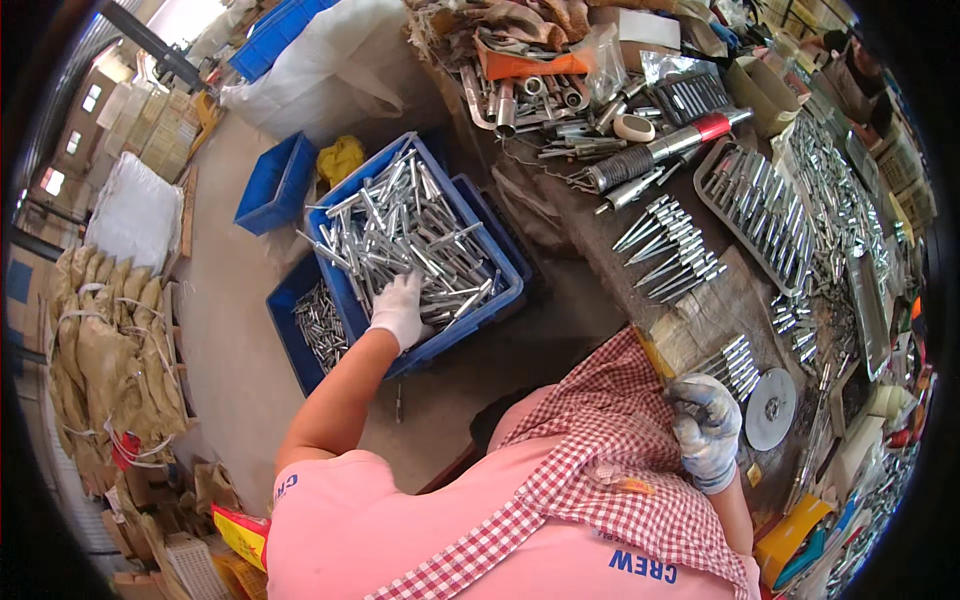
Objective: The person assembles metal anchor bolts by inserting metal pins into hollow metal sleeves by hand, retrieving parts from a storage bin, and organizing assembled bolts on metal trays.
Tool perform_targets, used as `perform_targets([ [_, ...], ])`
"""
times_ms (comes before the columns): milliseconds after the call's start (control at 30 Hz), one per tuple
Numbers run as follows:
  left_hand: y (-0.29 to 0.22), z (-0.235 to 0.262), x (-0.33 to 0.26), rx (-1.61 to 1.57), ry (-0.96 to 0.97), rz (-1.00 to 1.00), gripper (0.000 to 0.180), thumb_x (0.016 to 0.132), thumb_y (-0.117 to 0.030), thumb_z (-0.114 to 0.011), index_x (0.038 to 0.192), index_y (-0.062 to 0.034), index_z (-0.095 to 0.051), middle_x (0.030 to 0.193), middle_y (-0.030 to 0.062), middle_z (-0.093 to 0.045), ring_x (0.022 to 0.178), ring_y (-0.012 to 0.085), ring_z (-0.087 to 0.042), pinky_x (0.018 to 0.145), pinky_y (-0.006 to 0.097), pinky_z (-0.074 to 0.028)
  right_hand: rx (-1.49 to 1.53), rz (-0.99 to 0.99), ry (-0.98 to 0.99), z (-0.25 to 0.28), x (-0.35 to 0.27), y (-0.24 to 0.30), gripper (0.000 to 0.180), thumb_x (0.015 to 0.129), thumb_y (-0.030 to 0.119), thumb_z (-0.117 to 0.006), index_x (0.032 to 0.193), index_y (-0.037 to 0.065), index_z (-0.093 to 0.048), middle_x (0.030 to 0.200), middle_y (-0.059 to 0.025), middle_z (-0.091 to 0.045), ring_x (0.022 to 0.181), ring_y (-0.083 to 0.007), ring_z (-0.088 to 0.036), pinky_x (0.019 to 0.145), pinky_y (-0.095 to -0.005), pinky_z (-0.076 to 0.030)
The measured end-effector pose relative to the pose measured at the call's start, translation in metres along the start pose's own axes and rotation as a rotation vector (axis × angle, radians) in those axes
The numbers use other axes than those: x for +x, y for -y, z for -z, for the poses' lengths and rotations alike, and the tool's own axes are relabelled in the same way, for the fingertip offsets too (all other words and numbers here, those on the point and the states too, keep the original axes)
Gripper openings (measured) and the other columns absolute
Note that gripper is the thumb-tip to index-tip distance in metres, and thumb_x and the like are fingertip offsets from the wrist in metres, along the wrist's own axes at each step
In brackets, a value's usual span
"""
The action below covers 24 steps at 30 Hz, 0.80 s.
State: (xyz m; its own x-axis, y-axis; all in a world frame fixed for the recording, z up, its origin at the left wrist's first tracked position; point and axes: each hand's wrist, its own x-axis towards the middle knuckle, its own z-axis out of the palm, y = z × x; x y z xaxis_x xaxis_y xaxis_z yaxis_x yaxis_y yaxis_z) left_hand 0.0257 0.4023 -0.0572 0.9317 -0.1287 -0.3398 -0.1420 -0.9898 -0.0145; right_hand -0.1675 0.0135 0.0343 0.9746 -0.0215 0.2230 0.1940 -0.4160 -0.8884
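Observation:
My left hand [398,308], in a white glove, reaches into a blue plastic crate [440,348] heaped with shiny metal rod-shaped parts [390,225]. Its fingers are stretched out over the pile and touch the parts; I see nothing gripped in them. Close to my apron at the workbench edge, my right hand [708,435] wears a stained white glove and is closed, its fingers curled in. What it holds, if anything, is hidden. Just beyond it a row of metal parts [735,368] lies on the bench, beside a grey metal disc [771,409].
A larger row of pointed metal parts [665,245] lies farther along the bench, near a filled metal tray [755,210]. A red-and-black cylindrical tool [660,150] rests behind. Smaller blue bins [275,185] and tied sacks [115,345] stand on the floor to the left.

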Motion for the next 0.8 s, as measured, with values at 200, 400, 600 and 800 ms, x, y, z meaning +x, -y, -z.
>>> perform_targets([
  [200, -0.009, 0.009, 0.006, -0.023, -0.044, -0.088, 0.054, 0.073, 0.004, -0.049, 0.127, -0.0044, -0.042, 0.112, 0.0219, -0.056, 0.101, 0.0352, -0.058, 0.086, 0.041, -0.046, 0.011, 0.053, -0.031, -0.002, -0.002, -0.003, 0.027, 0.066, 0.004, -0.062, 0.093, 0.006, -0.062, 0.087, -0.0113, -0.062, 0.08, -0.0285, -0.061, 0.073, -0.036, -0.048],
  [400, -0.013, 0.017, 0.002, -0.217, -0.293, 0.132, 0.038, 0.068, -0.018, -0.064, 0.103, -0.0056, -0.057, 0.092, 0.0164, -0.065, 0.088, 0.0315, -0.062, 0.079, 0.037, -0.048, -0.043, 0.142, -0.001, 0.006, 0.002, 0.001, 0.029, 0.064, 0.004, -0.065, 0.093, 0.006, -0.063, 0.086, -0.0111, -0.062, 0.078, -0.0282, -0.06, 0.071, -0.0357, -0.047],
  [600, 0.024, 0.066, 0.015, -0.724, -0.881, 0.052, 0.029, 0.061, -0.01, -0.067, 0.087, -0.0026, -0.057, 0.073, 0.0021, -0.058, 0.062, 0.0085, -0.052, 0.06, 0.025, -0.045, -0.012, 0.071, -0.049, 0.008, -0.004, -0.006, 0.029, 0.063, 0.004, -0.066, 0.091, 0.006, -0.064, 0.086, -0.0106, -0.062, 0.077, -0.0283, -0.06, 0.07, -0.0357, -0.047],
  [800, 0.07, 0.115, 0.03, -1.243, -1.107, 0.102, 0.024, 0.07, 0.002, -0.059, 0.094, 0.0013, -0.058, 0.075, 0.0021, -0.054, 0.06, 0.0094, -0.052, 0.055, 0.025, -0.044, -0.077, 0.137, -0.022, 0.001, 0.003, 0.001, 0.028, 0.063, 0.005, -0.067, 0.091, 0.005, -0.065, 0.086, -0.0113, -0.062, 0.078, -0.0285, -0.06, 0.071, -0.0364, -0.048],
])
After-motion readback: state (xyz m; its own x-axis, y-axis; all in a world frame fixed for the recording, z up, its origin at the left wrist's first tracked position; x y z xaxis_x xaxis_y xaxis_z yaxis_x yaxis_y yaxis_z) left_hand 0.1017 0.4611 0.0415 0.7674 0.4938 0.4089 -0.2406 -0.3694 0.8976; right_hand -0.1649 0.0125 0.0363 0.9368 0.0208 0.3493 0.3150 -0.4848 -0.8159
